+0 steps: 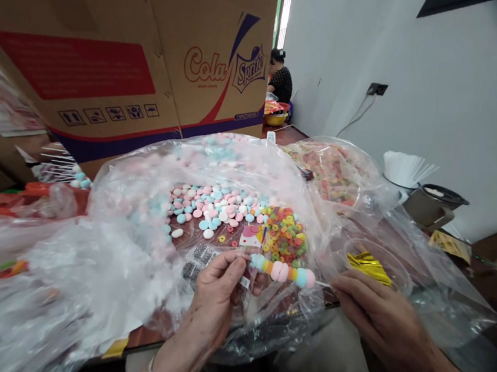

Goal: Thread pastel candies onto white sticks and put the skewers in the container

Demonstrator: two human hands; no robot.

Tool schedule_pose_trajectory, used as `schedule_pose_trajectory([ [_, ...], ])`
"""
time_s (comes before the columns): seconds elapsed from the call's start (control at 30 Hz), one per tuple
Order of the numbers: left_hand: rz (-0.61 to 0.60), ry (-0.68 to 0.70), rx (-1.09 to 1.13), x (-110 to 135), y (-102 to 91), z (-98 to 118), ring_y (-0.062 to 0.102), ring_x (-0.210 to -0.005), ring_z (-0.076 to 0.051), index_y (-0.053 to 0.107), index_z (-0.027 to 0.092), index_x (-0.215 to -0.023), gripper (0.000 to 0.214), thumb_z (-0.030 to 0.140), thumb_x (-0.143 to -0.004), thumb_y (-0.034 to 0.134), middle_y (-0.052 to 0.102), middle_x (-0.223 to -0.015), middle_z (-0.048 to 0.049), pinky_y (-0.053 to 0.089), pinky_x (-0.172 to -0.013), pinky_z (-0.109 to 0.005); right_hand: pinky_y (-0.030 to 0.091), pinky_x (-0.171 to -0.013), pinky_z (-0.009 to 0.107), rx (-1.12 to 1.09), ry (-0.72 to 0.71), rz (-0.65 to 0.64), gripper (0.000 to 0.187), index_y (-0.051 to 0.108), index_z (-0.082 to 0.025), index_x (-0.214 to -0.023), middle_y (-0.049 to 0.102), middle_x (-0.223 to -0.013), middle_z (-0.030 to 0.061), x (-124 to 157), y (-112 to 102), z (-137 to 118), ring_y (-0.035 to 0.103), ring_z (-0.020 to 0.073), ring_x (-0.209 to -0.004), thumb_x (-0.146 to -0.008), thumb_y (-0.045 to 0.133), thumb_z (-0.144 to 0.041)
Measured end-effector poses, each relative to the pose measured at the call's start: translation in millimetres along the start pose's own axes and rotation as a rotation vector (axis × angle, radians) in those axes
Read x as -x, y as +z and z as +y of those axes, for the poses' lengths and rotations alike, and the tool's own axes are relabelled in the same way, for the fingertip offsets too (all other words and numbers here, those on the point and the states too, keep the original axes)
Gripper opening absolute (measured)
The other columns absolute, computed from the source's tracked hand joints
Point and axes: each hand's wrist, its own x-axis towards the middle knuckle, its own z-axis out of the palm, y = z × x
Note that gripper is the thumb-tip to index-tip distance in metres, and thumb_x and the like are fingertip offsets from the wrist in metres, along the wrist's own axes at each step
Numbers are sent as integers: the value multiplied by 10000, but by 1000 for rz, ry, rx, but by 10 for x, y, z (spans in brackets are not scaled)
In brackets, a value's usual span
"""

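A candy skewer (280,271) of pink, blue and yellow-orange pieces on a thin white stick stretches between my two hands. My left hand (220,286) pinches something at the skewer's left end, by the blue piece; what exactly is hidden by the fingertips. At the other end, my right hand (376,305) is closed around the bare white stick. Just beyond lie loose pink, blue and white candies (215,204) and a pile of small coloured ring candies (284,235), inside an opened clear plastic bag (116,194). A small printed card (252,234) rests beside the rings.
A large cardboard box (164,59) stands behind the candies. Clear plastic bags (72,287) cover the left side. To the right are gold twist ties (369,268), a grey jug (432,205) and a bundle of white sticks (409,169). Another person (280,79) sits far back.
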Motion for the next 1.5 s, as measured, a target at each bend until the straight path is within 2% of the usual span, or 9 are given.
schedule_pose_trajectory([
  [0.17, 119, -31, -5, -24, -37, -26, 637, -542, -146, 764, 179, -716, 370, 425, -526, 965, 729, -685, 4, 582, -503, -269, 543, -648, 237, 34, 10, 24, 184, 682, -218, -1033, 702, -814, 29, -4, 55, -112, 684, 154, -707, -956, 522, -169],
  [0.27, 165, -35, 13, -31, -29, -19, 633, -548, -130, 760, 168, -678, 395, 414, -468, 987, 715, -630, 12, 572, -526, -234, 544, -638, 227, 34, -2, 52, 215, 689, -214, -1054, 711, -807, 36, -21, 92, -185, 697, 157, -703, -949, 515, -145],
  [0.43, 193, -26, 37, -34, 3, 1, 616, -533, -109, 759, 170, -648, 399, 385, -414, 1001, 719, -608, 17, 543, -524, -196, 563, -638, 225, 25, 17, 93, 209, 678, -215, -1066, 735, -845, 54, 2, 148, -237, 726, 174, -746, -950, 518, -146],
  [0.67, 231, -28, 52, -38, 34, -2, 605, -529, -100, 725, 165, -617, 407, 372, -403, 1003, 700, -589, 30, 536, -526, -191, 577, -651, 232, 22, -8, 36, 256, 670, -192, -1136, 750, -842, 49, 29, 202, -264, 732, 166, -729, -935, 535, -109],
  [0.87, 255, -3, 60, -17, 52, -69, 618, -576, -114, 731, 166, -678, 413, 379, -441, 993, 695, -627, 33, 530, -566, -206, 586, -669, 249, 132, -37, 129, 275, 682, -188, -1153, 775, -885, 75, 56, 296, -360, 736, 178, -715, -928, 552, -100],
  [1.0, 273, 24, 94, -27, 50, -123, 641, -611, -130, 715, 177, -705, 398, 383, -489, 980, 719, -666, 25, 540, -600, -224, 564, -614, 251, 234, -78, 212, 335, 666, -172, -1220, 779, -865, 83, 73, 386, -441, 720, 172, -638, -912, 570, -84],
  [1.17, 273, 38, 94, -53, 77, -128, 627, -588, -133, 697, 179, -697, 408, 396, -492, 974, 700, -646, 32, 540, -596, -239, 533, -606, 252, 269, -87, 205, 342, 660, -159, -1225, 774, -844, 76, 63, 437, -497, 709, 162, -636, -910, 571, -61],
  [1.3, 302, 115, 49, -61, 46, -166, 582, -574, -109, 695, 171, -665, 406, 412, -485, 968, 673, -622, 41, 504, -570, -202, 515, -605, 259, 274, -126, 238, 259, 661, -132, -1162, 770, -807, 74, 5, 428, -544, 692, 150, -612, -945, 528, -84],
  [1.5, 268, 220, -110, -94, -119, -313, 586, -635, -130, 714, 179, -745, 307, 428, -668, 877, 666, -683, 28, 481, -585, -206, 478, -587, 264, 254, -152, 265, 203, 665, -92, -1087, 755, -772, 72, -87, 428, -590, 664, 144, -588, -982, 491, -103],
])
